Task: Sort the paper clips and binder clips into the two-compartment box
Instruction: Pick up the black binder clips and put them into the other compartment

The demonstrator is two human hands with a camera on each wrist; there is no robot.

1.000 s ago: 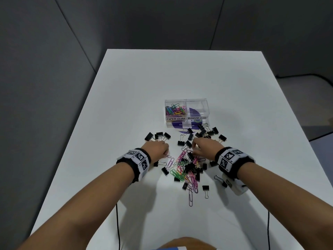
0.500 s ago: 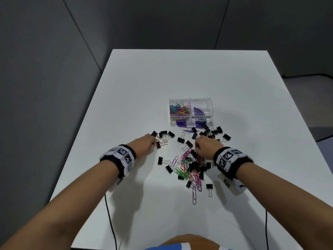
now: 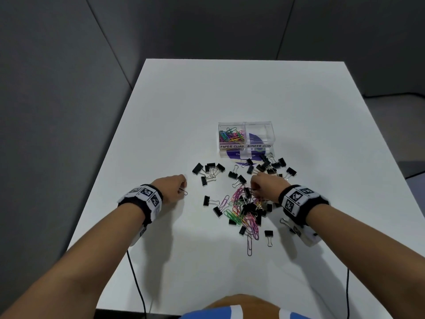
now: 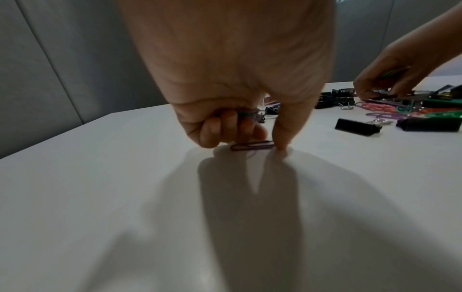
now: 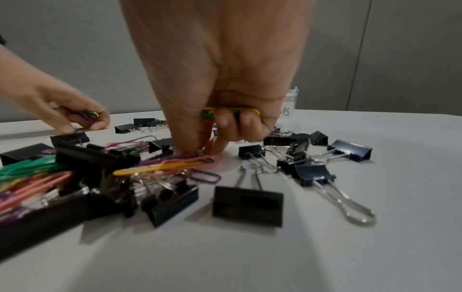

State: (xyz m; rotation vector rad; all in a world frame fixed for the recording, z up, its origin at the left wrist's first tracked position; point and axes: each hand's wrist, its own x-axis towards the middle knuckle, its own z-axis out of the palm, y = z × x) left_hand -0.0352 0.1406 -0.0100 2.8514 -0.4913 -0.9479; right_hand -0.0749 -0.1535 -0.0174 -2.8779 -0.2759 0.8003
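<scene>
A clear two-compartment box point(image 3: 268, 128) stands mid-table; its left half, labelled PAPER CLIPS, holds coloured paper clips point(image 3: 231, 137). In front lies a mixed pile of coloured paper clips point(image 3: 241, 210) and black binder clips point(image 3: 251, 207). My left hand point(image 3: 183, 184) is left of the pile, its curled fingers holding several paper clips point(image 5: 88, 114), with thumb and fingertip down on a lone purple paper clip point(image 4: 252, 146) on the table. My right hand point(image 5: 198, 151) grips green and yellow paper clips point(image 5: 230, 109) in its curled fingers, while thumb and forefinger pinch into the pile's top.
More binder clips lie in a cluster point(image 3: 209, 171) between my hands and scattered in front of the box point(image 3: 269, 165). Two thin black cables point(image 3: 135, 272) run off the table's near edge. The far half of the white table point(image 3: 230, 93) is bare.
My left hand has slid left, away from the pile, onto a lone paper clip. The right hand has stayed at the top of the pile.
</scene>
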